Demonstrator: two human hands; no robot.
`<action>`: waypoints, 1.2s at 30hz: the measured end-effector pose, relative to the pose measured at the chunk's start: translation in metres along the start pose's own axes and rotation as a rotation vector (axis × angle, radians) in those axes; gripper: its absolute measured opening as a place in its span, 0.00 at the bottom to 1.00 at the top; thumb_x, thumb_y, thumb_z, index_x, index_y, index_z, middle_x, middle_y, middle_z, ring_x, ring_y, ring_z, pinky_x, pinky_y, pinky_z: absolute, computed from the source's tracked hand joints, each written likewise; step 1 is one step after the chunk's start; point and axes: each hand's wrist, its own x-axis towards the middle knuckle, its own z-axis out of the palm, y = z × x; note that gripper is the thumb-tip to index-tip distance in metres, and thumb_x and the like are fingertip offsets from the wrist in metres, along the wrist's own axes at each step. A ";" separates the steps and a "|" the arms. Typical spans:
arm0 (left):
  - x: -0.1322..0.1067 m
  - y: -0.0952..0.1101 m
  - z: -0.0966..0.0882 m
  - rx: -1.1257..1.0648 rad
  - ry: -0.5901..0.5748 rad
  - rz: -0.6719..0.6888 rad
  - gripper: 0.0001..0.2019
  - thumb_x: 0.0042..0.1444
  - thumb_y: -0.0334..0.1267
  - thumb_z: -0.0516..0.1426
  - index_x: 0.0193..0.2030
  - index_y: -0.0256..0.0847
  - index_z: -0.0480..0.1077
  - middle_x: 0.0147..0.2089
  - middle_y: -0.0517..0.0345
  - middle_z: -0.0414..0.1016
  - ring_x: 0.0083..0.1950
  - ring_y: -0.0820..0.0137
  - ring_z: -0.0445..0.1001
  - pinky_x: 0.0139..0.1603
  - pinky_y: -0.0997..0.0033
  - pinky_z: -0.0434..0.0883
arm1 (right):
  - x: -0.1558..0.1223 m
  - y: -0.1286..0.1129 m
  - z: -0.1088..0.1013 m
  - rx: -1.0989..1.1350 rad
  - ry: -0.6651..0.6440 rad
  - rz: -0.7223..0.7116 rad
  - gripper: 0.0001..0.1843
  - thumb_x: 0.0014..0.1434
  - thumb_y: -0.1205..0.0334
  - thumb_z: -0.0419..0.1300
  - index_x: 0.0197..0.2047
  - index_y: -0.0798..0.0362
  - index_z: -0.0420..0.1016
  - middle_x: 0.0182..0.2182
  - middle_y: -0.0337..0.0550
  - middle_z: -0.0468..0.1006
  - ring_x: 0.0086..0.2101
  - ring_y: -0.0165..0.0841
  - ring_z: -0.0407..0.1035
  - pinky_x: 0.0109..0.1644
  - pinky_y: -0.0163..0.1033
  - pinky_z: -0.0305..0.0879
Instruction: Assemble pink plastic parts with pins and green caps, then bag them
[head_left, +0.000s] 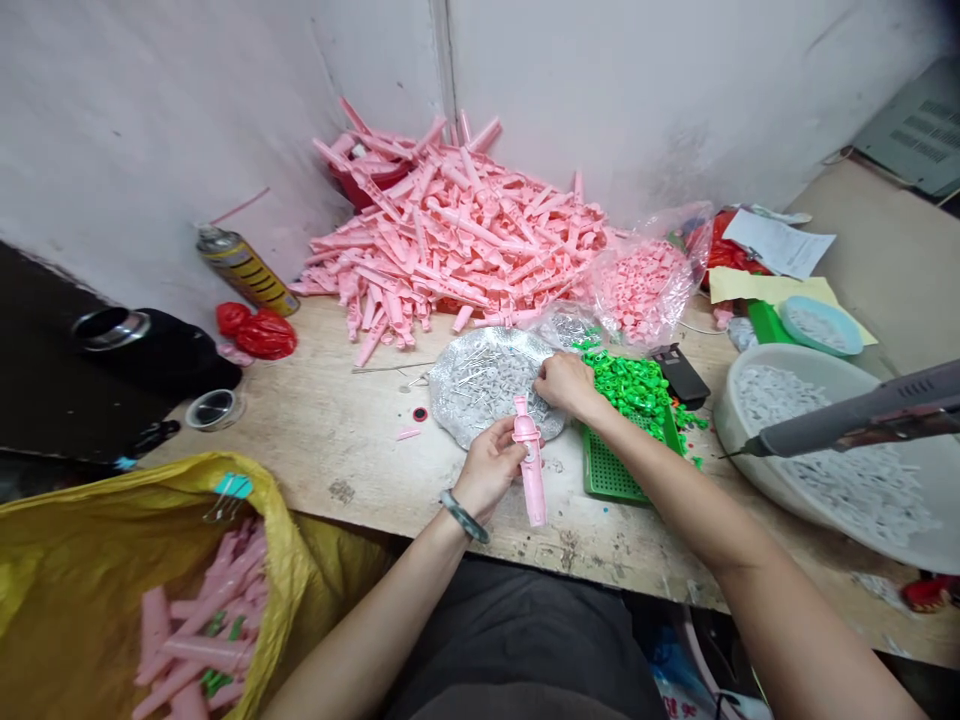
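Observation:
My left hand [491, 465] is closed on a long pink plastic housing [531, 470], held above the table's front with its narrow end pointing away from me. At the right side of a silvery round dish [444, 392], my right hand [566, 383] has its fingers bent down and together among small metal pins and pale pieces [487, 375]. Whatever its fingertips hold, if anything, is hidden. Just right of that hand, bright green plastic parts [634, 390] are heaped over a green perforated basket [611, 470].
A large heap of pink housings [465, 230] leans against the wall. A yellow sack [292, 560] holds more pink pieces at lower left. At right, an electric screwdriver [847, 415] hangs over a white tub [739, 430] of pale parts. A spray can [247, 270] stands at left.

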 end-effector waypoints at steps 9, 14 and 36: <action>0.004 0.002 -0.009 -0.029 0.008 0.006 0.19 0.47 0.29 0.61 0.48 0.36 0.70 0.49 0.46 0.77 0.47 0.59 0.78 0.42 0.63 0.78 | -0.016 0.011 -0.020 0.424 0.051 -0.266 0.10 0.54 0.65 0.59 0.39 0.53 0.78 0.32 0.42 0.80 0.33 0.33 0.73 0.40 0.35 0.65; 0.004 0.007 -0.010 0.000 -0.028 -0.011 0.21 0.47 0.29 0.61 0.50 0.36 0.71 0.47 0.48 0.78 0.46 0.61 0.78 0.44 0.63 0.77 | -0.051 0.021 -0.038 0.477 -0.036 -0.725 0.11 0.59 0.67 0.56 0.40 0.49 0.79 0.39 0.41 0.78 0.37 0.31 0.72 0.42 0.37 0.65; 0.006 0.011 -0.020 -0.091 -0.001 0.006 0.17 0.50 0.35 0.64 0.48 0.36 0.71 0.46 0.47 0.78 0.43 0.62 0.79 0.41 0.62 0.77 | -0.043 -0.007 -0.010 0.826 -0.094 -0.447 0.14 0.56 0.57 0.64 0.45 0.52 0.77 0.40 0.43 0.72 0.35 0.31 0.65 0.41 0.38 0.63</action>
